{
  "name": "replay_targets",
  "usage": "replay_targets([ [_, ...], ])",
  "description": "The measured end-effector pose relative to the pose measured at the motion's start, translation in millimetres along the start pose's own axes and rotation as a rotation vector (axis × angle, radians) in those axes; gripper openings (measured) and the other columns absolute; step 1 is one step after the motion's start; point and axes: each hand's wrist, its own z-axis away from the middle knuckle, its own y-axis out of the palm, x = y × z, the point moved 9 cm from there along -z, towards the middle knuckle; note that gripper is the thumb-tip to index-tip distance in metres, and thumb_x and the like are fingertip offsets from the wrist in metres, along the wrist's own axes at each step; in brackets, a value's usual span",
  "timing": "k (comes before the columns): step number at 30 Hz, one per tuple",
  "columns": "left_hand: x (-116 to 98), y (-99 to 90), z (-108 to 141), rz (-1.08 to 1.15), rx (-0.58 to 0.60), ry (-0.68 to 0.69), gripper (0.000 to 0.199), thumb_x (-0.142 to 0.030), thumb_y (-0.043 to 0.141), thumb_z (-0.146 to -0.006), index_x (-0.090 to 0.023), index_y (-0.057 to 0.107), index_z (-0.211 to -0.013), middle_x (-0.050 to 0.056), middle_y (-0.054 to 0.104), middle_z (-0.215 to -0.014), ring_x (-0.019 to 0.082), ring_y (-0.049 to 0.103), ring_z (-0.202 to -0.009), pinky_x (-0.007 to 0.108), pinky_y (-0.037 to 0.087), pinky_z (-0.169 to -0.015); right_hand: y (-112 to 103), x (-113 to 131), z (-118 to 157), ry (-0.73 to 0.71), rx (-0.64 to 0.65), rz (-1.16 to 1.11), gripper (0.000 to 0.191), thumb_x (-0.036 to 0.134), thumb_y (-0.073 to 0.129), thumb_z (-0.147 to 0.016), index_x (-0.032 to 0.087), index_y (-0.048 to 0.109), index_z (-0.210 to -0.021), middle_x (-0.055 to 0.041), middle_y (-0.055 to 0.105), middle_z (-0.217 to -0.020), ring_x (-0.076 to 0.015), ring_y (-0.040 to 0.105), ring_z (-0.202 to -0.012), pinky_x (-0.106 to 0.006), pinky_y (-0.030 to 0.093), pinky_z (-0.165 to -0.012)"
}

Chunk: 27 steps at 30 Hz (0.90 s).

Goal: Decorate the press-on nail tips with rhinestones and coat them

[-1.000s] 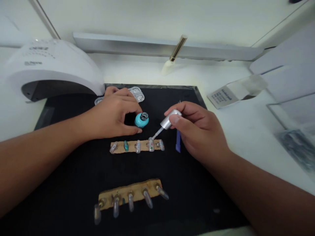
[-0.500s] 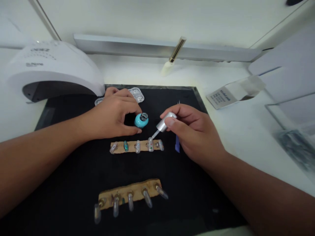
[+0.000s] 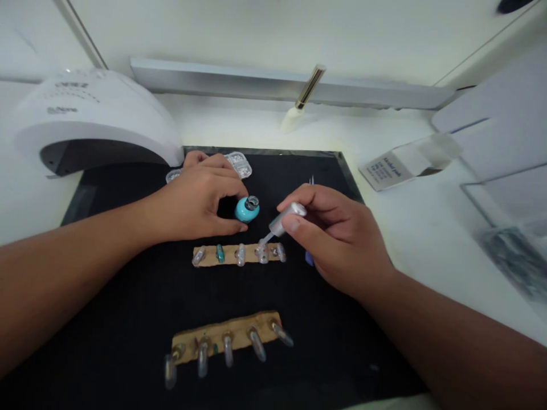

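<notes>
My left hand [image 3: 209, 196] has its thumb and fingers around a small turquoise nail polish bottle [image 3: 247, 210], whose black-rimmed neck is uncapped. In my right hand [image 3: 331, 233] is the silver-capped polish brush [image 3: 285, 220], pinched between thumb and fingers. Its tip touches a wide glittery press-on nail [image 3: 262, 253] dotted with coloured bits. That nail stands with several others, one of them green [image 3: 220, 253], on a cardboard strip [image 3: 231, 254]. Partly hidden by my right hand are tweezers [image 3: 309, 258] with a purple end.
Nearer me lies a second cardboard strip [image 3: 239, 336] with several clear nails. A white nail lamp [image 3: 98, 114] stands at left. Behind my left hand is a clear case [image 3: 240, 165]. A gold-capped bottle [image 3: 299, 108] and an alcohol pads box [image 3: 384, 171] sit beyond the black mat [image 3: 171, 296].
The brush has tilted lower over the wide nail, and my right hand has dropped slightly, covering more of the tweezers. My left hand stays at the bottle.
</notes>
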Motion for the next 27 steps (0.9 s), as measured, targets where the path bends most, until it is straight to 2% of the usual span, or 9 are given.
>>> replay_targets([
  [8, 0, 0.0, -1, 0.004, -0.002, 0.0, 0.024, -0.041, 0.074, -0.075, -0.02, 0.067, -0.085, 0.001, 0.07, -0.088, 0.024, 0.056, -0.095, 0.039, 0.026, -0.084, -11, 1, 0, -0.072, -0.117, 0.025, 0.003, 0.024, 0.064, -0.083, 0.021, 0.064, -0.082, 0.0016, 0.061, -0.071, -0.012, 0.054, -0.064, -0.027, 0.042, -0.059],
  [15, 0, 0.0, 0, 0.004, -0.001, -0.002, 0.025, -0.041, 0.075, -0.074, -0.02, 0.068, -0.086, 0.002, 0.071, -0.09, 0.025, 0.056, -0.097, 0.04, 0.026, -0.085, -2, 3, 0, -0.085, 0.001, 0.001, 0.004, 0.024, 0.062, -0.084, 0.02, 0.063, -0.084, 0.002, 0.06, -0.073, -0.0109, 0.053, -0.062, -0.027, 0.042, -0.059],
  [22, 1, -0.5, 0, 0.004, -0.009, -0.004, 0.025, -0.041, 0.075, -0.074, -0.019, 0.068, -0.085, 0.002, 0.07, -0.09, 0.025, 0.057, -0.097, 0.04, 0.026, -0.086, -13, 0, -1, -0.081, -0.12, 0.016, 0.002, 0.023, 0.063, -0.083, 0.021, 0.064, -0.083, 0.0013, 0.062, -0.073, -0.0123, 0.055, -0.065, -0.028, 0.041, -0.06],
  [27, 2, -0.1, -1, 0.008, 0.002, -0.021, 0.025, -0.041, 0.076, -0.073, -0.02, 0.068, -0.085, 0.002, 0.071, -0.09, 0.026, 0.057, -0.098, 0.041, 0.025, -0.087, -8, 2, 0, -0.107, -0.04, -0.006, 0.002, 0.023, 0.063, -0.083, 0.021, 0.064, -0.083, 0.0018, 0.06, -0.073, -0.0118, 0.054, -0.064, -0.027, 0.042, -0.06],
])
